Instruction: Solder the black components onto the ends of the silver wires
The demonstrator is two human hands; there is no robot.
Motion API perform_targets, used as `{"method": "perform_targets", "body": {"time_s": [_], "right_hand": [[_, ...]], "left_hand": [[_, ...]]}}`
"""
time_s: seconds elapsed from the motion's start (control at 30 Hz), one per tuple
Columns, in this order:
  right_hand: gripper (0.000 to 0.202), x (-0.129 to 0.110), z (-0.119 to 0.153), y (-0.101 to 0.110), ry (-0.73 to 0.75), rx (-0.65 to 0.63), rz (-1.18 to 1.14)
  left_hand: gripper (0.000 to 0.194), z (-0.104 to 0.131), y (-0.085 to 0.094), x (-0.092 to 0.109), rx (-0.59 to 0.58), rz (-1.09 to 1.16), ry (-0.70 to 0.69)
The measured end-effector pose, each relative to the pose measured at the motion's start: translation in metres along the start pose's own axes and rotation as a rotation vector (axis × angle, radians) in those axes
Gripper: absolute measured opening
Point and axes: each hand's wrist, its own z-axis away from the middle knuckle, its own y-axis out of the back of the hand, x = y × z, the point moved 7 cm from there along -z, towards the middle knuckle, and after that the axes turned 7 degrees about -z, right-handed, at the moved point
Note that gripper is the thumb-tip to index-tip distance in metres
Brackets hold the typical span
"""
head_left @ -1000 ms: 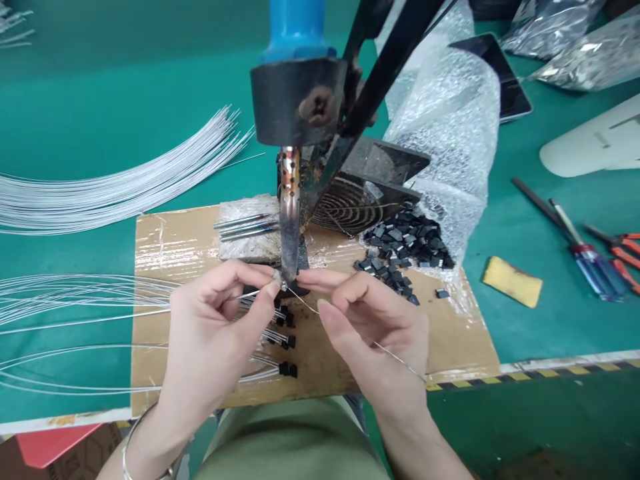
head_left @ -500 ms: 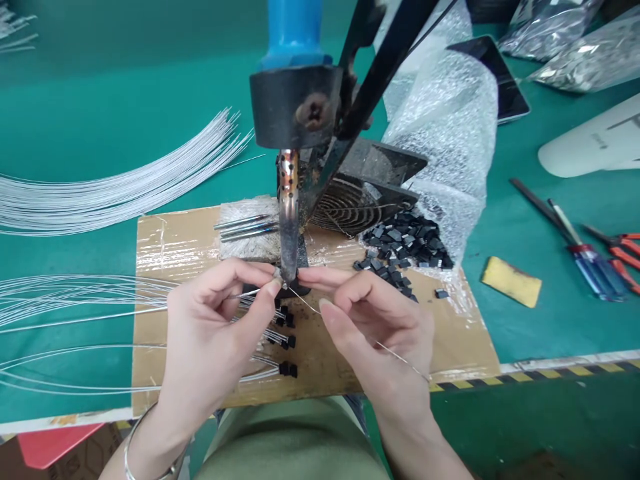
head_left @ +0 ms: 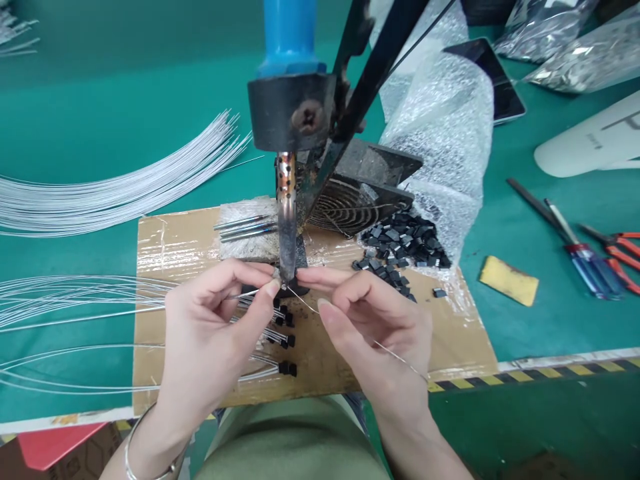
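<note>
A soldering iron (head_left: 287, 227) with a blue handle hangs tip-down from a black stand. Under its tip my left hand (head_left: 220, 320) pinches a white wire (head_left: 245, 294) and a tiny part at its end, mostly hidden by the fingertips. My right hand (head_left: 377, 320) is closed on a thin strand of solder wire (head_left: 304, 299), whose end meets the iron's tip; its tail runs out behind the thumb. Below the left fingers lie finished-looking white wires with black connectors (head_left: 287, 369) on their ends.
A cardboard sheet (head_left: 465, 333) covers the work area. On it are a heap of black housings (head_left: 405, 240) and a round-grilled fan (head_left: 350, 203). A wire bundle (head_left: 165, 180) lies left; bubble wrap (head_left: 440, 127), a yellow sponge (head_left: 510, 280), a screwdriver (head_left: 593, 270) and pliers (head_left: 625, 250) lie right.
The whole view has shifted very slightly. Both hands keep the same hold beneath the iron's tip, with no other visible change.
</note>
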Motion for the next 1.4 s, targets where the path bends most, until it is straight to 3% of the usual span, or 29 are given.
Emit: {"method": "perform_targets", "body": {"time_s": [1.4], "right_hand": [[0.021, -0.0014, 0.002, -0.0015, 0.017, 0.032, -0.006]], "left_hand": [[0.022, -0.0006, -0.0027, 0.003, -0.015, 0.007, -0.085]]}}
